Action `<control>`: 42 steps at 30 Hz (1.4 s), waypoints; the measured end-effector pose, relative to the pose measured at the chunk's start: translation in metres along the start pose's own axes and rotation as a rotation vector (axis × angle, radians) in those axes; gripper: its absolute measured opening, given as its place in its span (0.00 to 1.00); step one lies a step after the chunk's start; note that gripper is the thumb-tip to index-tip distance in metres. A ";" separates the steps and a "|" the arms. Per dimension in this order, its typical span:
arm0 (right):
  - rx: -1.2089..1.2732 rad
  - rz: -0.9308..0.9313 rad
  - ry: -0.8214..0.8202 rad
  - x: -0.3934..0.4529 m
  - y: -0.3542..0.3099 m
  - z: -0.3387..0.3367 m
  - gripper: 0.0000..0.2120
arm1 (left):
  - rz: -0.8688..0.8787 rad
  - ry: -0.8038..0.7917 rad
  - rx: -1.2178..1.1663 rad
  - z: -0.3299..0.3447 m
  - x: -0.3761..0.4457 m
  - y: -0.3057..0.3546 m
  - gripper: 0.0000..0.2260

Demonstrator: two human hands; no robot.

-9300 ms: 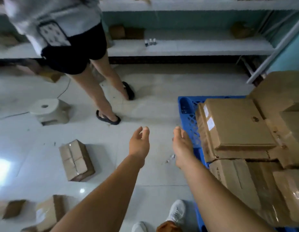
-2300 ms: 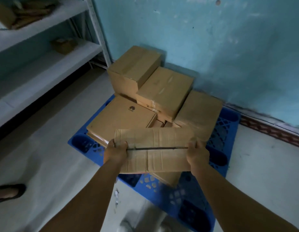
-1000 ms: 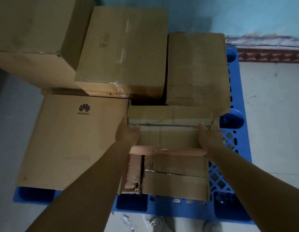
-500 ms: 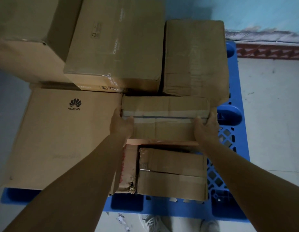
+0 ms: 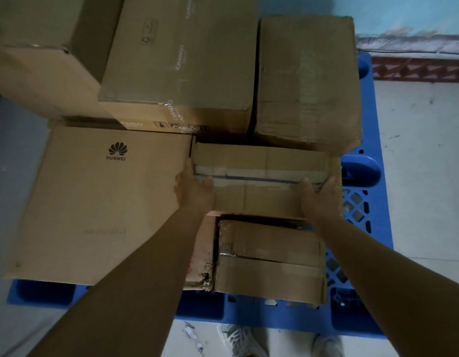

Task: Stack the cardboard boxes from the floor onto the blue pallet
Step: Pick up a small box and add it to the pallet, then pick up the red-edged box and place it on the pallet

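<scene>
Fingers of left hand (image 5: 195,191) curl round the left end of the taped box (image 5: 259,181), thumb on top by the tape seam; fingers of right hand (image 5: 318,197) wrap its right end, thumb on top too, so both hands grip it. Box lies level among the stack on the blue pallet (image 5: 362,210), whether fully set down or just above its seat cannot be told. Taking this box as landmark: Huawei box (image 5: 99,202) touches its left side, the left fingers squeezed into that seam; Chando box (image 5: 182,63) and plain box (image 5: 308,81) sit just behind; a lower taped box (image 5: 269,258) just in front, partly under its front edge. Risk, as judgement: left fingers get pinched against the Huawei box on release; front edge overhanging the lower box could tip forward if the seat is uneven; torn cardboard near the lower box may snag. Open room: bare pallet grid right of the box, then floor (image 5: 424,176); the right hand can withdraw that way, the left only upward.
</scene>
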State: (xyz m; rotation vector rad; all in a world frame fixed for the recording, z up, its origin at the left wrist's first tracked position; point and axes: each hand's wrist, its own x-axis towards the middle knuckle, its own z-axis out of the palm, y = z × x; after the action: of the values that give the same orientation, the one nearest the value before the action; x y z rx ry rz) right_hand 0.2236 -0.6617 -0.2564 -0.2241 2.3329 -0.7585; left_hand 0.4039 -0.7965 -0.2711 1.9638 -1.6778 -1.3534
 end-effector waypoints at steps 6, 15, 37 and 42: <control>0.015 -0.057 -0.020 -0.035 -0.018 -0.011 0.36 | -0.060 0.028 -0.098 -0.014 -0.050 0.016 0.29; 0.117 -0.179 -0.267 -0.104 -0.053 -0.075 0.28 | -0.202 0.226 -0.401 -0.044 -0.159 0.051 0.25; -0.129 -0.541 -0.845 -0.353 -0.046 -0.166 0.26 | -0.333 0.794 -0.894 -0.128 -0.475 0.038 0.22; -0.224 -0.538 -0.940 -0.422 -0.001 -0.158 0.32 | -0.387 0.914 -0.959 -0.136 -0.549 -0.006 0.22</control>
State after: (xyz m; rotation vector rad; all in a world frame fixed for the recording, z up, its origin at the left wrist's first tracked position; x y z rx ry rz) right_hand 0.4441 -0.4431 0.0698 -1.0814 1.4389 -0.4606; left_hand 0.5530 -0.3689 0.0679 1.8120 -0.1663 -0.8231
